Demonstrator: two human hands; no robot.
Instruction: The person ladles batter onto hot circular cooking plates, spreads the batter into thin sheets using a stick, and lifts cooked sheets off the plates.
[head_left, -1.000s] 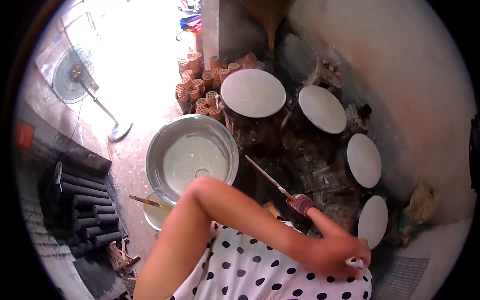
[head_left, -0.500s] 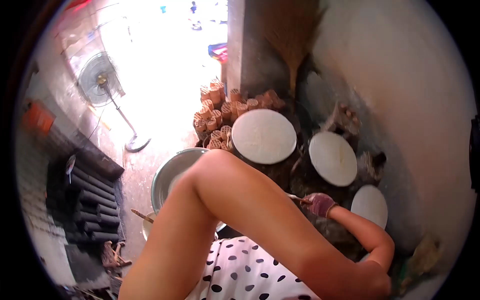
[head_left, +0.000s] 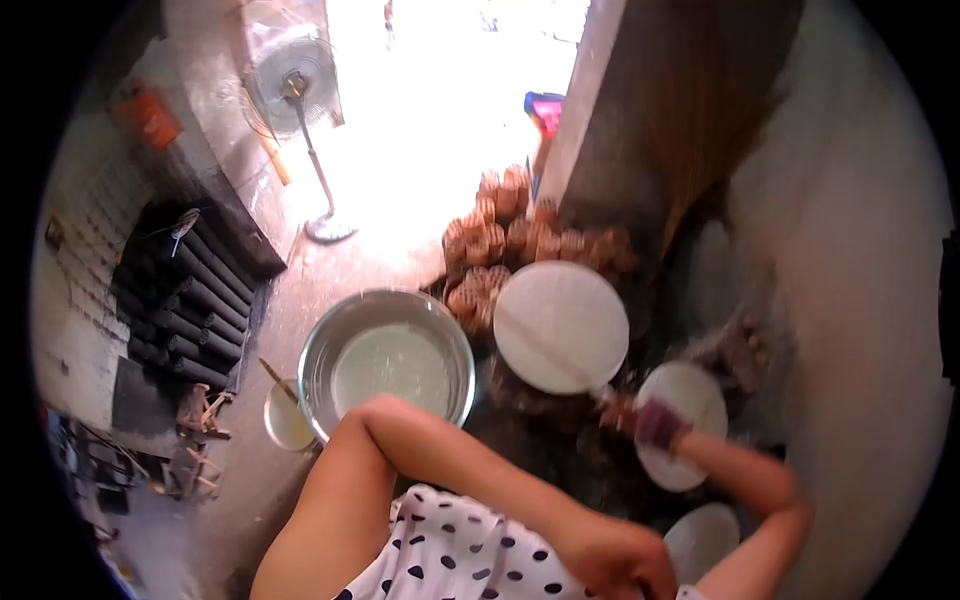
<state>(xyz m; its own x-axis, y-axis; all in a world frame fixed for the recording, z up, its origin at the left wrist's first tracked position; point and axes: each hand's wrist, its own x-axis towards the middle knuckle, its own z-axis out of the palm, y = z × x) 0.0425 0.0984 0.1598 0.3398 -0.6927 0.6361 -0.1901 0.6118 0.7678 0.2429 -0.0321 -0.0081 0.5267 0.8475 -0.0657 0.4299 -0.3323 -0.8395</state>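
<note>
My right hand [head_left: 640,416], in a purple glove, is closed round the end of a long thin stick [head_left: 545,342], blurred by motion. The stick reaches up and left across a round white disc [head_left: 575,295]. Behind the gloved hand lies a second white disc [head_left: 688,458], and a third [head_left: 705,540] is lower down. My bare left arm is bent across my body. My left hand [head_left: 622,558] is curled beside the polka-dot cloth at the bottom edge; what its fingers hold is hidden. A large metal basin [head_left: 312,372] of pale liquid stands left of the discs.
A small bowl [head_left: 275,432] with a brown stick [head_left: 272,375] is beside the basin. Perforated clay cylinders [head_left: 478,238] are heaped behind. Black cylinders [head_left: 205,300] are stacked at left. A standing fan [head_left: 297,85] is by the bright opening, and a broom [head_left: 700,140] leans at upper right.
My gloved hand and stick have moved up from the dark area to the large white disc. The view has turned and my left arm sits lower, so the basin shows again.
</note>
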